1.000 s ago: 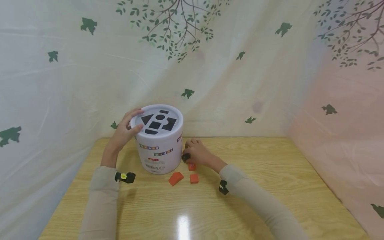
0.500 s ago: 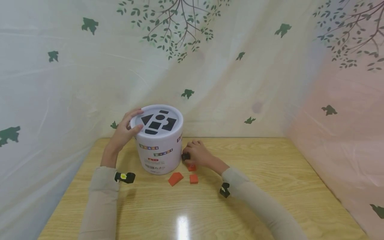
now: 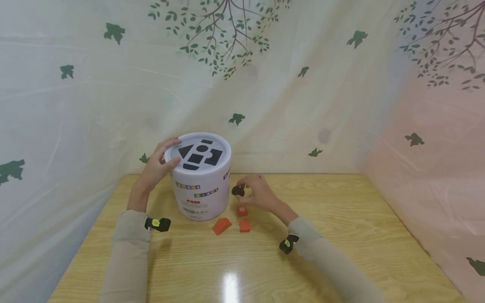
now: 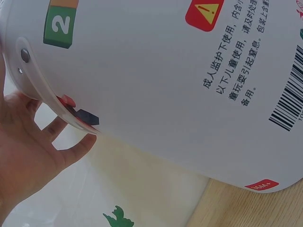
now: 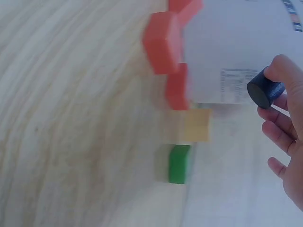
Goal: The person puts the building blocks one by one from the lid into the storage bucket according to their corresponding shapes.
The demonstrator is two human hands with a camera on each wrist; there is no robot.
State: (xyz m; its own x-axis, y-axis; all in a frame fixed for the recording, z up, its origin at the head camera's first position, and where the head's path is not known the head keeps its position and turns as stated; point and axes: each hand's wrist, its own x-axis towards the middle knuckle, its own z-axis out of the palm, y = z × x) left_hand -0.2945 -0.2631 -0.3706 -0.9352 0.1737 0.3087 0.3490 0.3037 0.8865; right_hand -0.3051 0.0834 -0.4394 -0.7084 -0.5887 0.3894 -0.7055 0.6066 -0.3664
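My left hand (image 3: 153, 168) grips the upper left edge of a white shape-sorter bucket (image 3: 201, 198), thumb and fingers over the rim of its lid (image 3: 209, 168). In the left wrist view the hand (image 4: 33, 142) lies by the bucket's rim and white handle (image 4: 57, 106). Right of the bucket, my right hand (image 3: 261, 193) pinches a dark cylinder block (image 5: 264, 90) between thumb and fingers, above the table. Below it sit a red block (image 3: 241, 210) marked with a letter, a red square block (image 3: 244, 226) and a red angular block (image 3: 222, 226).
In the right wrist view a natural-wood block (image 5: 198, 124) and a green block (image 5: 180, 164) also lie on the table, past the red ones. The wooden table (image 3: 322, 235) meets a leaf-printed cloth backdrop (image 3: 280, 139) close behind the bucket.
My right hand has lifted the dark cylinder block off the table beside the bucket, turning slightly, which uncovers the lettered red block. The left hand and bucket stay put.
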